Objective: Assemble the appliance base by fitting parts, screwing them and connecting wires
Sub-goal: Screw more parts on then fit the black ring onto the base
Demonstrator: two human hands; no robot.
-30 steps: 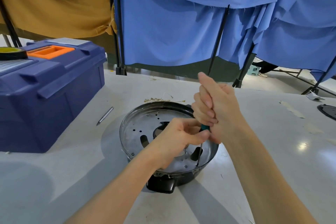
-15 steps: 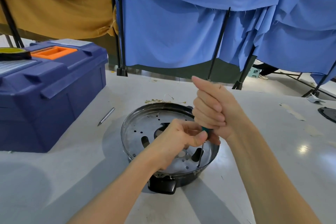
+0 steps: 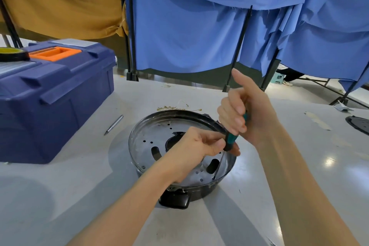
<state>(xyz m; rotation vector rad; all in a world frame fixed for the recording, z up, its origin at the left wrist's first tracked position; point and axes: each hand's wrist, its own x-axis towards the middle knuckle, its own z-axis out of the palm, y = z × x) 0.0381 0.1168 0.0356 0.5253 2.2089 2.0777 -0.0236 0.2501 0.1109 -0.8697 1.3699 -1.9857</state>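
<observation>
Appliance base: round, black wall, perforated metal plate with slots on top, 1 black handle tab at the near edge. Sits on grey table, right of blue toolbox. Screwdriver tilted, tip at the plate's near-right rim. Right hand clenched round the teal handle, thumb raised. Left hand pinches the handle's lower end.

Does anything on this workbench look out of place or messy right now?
Minor clutter only: a thin metal rod lies loose on the table beside the blue toolbox, and a scatter of small yellowish wire scraps sits just behind the appliance base. The screwdriver leans instead of standing upright.
</observation>
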